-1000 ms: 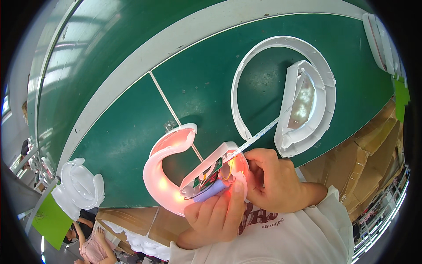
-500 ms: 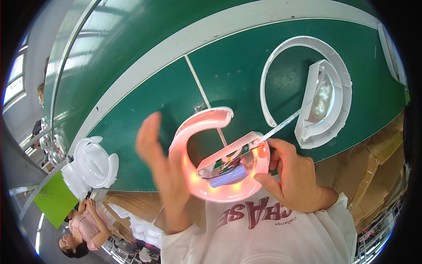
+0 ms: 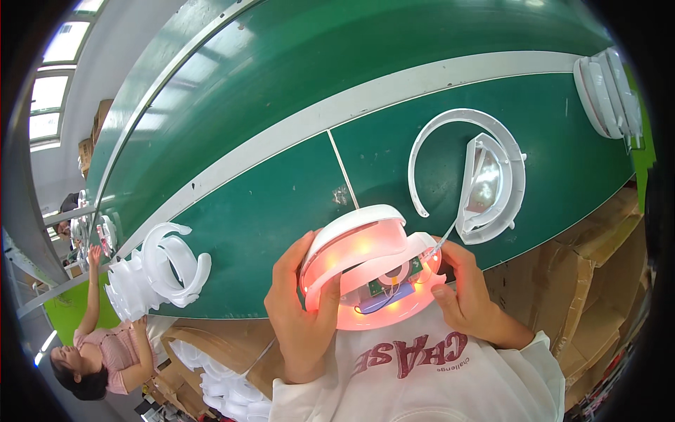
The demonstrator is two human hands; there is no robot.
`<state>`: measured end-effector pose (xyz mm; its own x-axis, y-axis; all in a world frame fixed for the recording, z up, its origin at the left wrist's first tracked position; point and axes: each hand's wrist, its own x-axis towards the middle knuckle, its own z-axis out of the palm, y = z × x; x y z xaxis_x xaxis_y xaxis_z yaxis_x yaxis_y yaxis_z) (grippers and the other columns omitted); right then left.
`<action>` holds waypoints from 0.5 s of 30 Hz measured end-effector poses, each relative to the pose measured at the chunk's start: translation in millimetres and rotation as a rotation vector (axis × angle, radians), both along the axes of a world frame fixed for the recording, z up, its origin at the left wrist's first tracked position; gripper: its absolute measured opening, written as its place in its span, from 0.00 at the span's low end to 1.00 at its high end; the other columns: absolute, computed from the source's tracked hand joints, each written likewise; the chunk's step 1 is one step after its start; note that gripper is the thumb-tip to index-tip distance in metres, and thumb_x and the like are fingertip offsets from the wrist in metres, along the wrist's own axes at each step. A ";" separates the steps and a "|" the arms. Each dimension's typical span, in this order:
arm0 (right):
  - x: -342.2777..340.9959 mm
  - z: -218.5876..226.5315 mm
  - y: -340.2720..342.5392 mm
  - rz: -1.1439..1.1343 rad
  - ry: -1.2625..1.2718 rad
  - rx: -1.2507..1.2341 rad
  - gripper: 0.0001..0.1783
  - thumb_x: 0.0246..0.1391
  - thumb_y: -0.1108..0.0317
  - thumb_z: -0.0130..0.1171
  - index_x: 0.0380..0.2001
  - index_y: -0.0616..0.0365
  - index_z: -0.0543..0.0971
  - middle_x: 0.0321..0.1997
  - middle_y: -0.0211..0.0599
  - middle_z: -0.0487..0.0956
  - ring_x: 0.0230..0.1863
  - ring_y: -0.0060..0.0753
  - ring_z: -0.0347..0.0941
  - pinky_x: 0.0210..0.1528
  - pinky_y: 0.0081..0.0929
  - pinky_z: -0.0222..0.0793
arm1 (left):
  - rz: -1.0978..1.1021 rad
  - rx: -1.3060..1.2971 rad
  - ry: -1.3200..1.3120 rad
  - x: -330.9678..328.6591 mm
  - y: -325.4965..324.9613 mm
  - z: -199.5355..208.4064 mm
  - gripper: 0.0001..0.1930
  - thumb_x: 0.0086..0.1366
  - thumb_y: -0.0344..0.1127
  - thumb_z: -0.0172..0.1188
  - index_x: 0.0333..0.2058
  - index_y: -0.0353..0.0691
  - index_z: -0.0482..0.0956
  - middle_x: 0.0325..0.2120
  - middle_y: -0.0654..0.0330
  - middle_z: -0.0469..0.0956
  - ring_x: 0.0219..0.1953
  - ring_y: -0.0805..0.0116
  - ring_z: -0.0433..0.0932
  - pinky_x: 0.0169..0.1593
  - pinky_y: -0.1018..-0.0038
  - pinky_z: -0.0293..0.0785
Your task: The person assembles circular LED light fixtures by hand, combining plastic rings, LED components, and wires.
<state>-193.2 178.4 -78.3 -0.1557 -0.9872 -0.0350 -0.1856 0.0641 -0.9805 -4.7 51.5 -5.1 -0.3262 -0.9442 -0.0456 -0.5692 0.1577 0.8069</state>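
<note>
nearby, a strip (image 3: 446,235) links glowing shell (image 3: 362,245) and white ring (image 3: 515,167).

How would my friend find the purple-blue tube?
Find the green table, then the glowing pink shell at its near edge, between the left hand and right hand. The tube lies in the shell's opening. Unlike the flat green circuit board beside it, it's thick and purple-blue.

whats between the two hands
In the head view, the red-glowing curved housing, with a purple cylinder inside, lies between the left hand and the right hand.
</note>
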 end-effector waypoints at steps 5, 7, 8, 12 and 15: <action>3.2 -6.5 -0.4 -0.096 -0.287 -0.106 0.30 0.67 0.63 0.53 0.62 0.70 0.55 0.56 0.56 0.72 0.56 0.41 0.74 0.60 0.37 0.68 | -0.171 -0.125 -0.259 -12.4 -17.3 17.1 0.28 0.54 0.24 0.66 0.55 0.34 0.72 0.48 0.48 0.78 0.47 0.52 0.80 0.49 0.66 0.77; 3.0 -3.5 -1.6 -0.104 -0.249 -0.079 0.29 0.65 0.68 0.54 0.61 0.69 0.54 0.54 0.55 0.73 0.56 0.42 0.75 0.60 0.39 0.69 | -0.253 -0.246 -0.383 -23.6 -26.4 16.2 0.28 0.52 0.24 0.68 0.54 0.35 0.72 0.47 0.49 0.78 0.45 0.50 0.80 0.47 0.65 0.77; 3.5 -4.0 -2.6 -0.109 -0.249 -0.076 0.29 0.65 0.68 0.54 0.61 0.69 0.54 0.54 0.55 0.73 0.56 0.42 0.75 0.60 0.39 0.69 | -0.278 -0.313 -0.351 -32.3 -30.5 14.2 0.27 0.50 0.26 0.70 0.52 0.37 0.75 0.44 0.51 0.80 0.43 0.52 0.81 0.46 0.66 0.77; 3.6 -6.3 -6.2 -0.108 -0.224 -0.091 0.29 0.64 0.68 0.56 0.60 0.69 0.56 0.52 0.54 0.74 0.53 0.42 0.77 0.58 0.37 0.71 | -0.340 -0.353 -0.445 -58.1 -38.2 16.4 0.25 0.47 0.28 0.72 0.46 0.39 0.78 0.38 0.54 0.82 0.38 0.54 0.82 0.41 0.66 0.77; 4.0 -6.7 -4.8 -0.118 -0.194 -0.095 0.30 0.63 0.67 0.58 0.59 0.69 0.57 0.52 0.54 0.74 0.51 0.42 0.77 0.56 0.36 0.72 | -0.470 -0.362 -0.546 -60.6 -44.6 19.5 0.25 0.49 0.25 0.68 0.49 0.36 0.75 0.41 0.56 0.81 0.40 0.57 0.80 0.39 0.66 0.77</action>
